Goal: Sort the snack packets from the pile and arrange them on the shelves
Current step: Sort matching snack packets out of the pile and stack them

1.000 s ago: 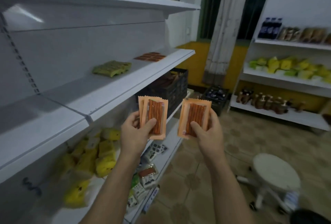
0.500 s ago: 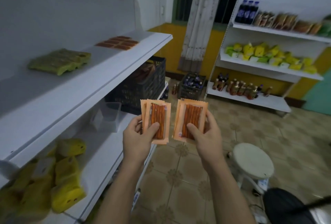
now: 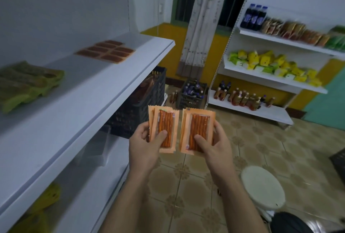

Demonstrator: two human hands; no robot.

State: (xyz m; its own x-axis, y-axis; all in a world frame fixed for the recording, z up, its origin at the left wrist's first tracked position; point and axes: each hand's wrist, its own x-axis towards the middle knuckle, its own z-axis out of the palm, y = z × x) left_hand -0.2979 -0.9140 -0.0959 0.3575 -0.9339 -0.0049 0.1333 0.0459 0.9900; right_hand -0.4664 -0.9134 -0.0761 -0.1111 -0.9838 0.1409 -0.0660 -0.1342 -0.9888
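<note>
My left hand grips two stacked orange snack packets with red-brown sticks inside, thumb across the front one. My right hand holds another orange packet of the same kind, upright, thumb on its lower front. Both are held in front of me, beside the front edge of the white middle shelf on my left. On that shelf lie a flat group of orange packets near the far end and a heap of green packets closer in.
A black crate sits on the lower shelf, with yellow packets nearer me. A white stool stands on the tiled floor at right. The far rack holds bottles, yellow-green packs and snacks; a bottle crate stands beside it.
My view has swung right and down along the aisle, so the middle shelf looks nearer. Both hands keep the same hold on the packets in front of me.
</note>
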